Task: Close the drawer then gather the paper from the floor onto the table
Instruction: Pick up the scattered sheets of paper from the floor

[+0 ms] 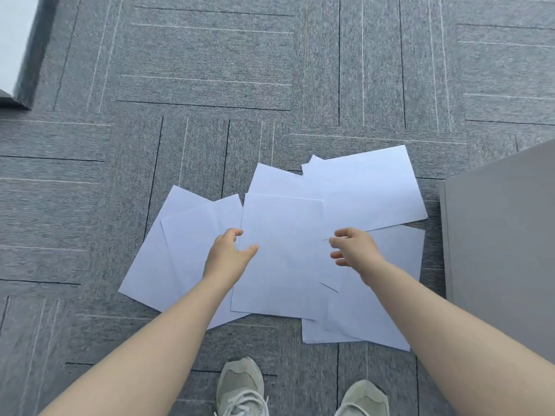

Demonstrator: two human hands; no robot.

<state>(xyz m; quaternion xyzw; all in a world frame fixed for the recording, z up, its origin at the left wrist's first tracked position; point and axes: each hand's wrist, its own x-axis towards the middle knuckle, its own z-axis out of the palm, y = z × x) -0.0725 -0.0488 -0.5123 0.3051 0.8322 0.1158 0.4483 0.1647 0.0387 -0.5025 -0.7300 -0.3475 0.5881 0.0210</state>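
Several white sheets of paper [282, 253] lie fanned out and overlapping on the grey carpet in front of my feet. My left hand [228, 253] hovers over the left edge of the middle sheet, fingers apart and empty. My right hand [353, 249] reaches over the right side of that sheet, fingers spread, holding nothing. I cannot tell whether either hand touches the paper. A grey cabinet [498, 244] with a flat, closed front stands at the right edge. No table top is in view.
Grey carpet tiles [210, 70] with thin line patterns stretch beyond the papers. A white wall with a dark skirting [33, 55] runs along the far left corner. My two pale sneakers [240, 385] stand at the bottom, just short of the sheets.
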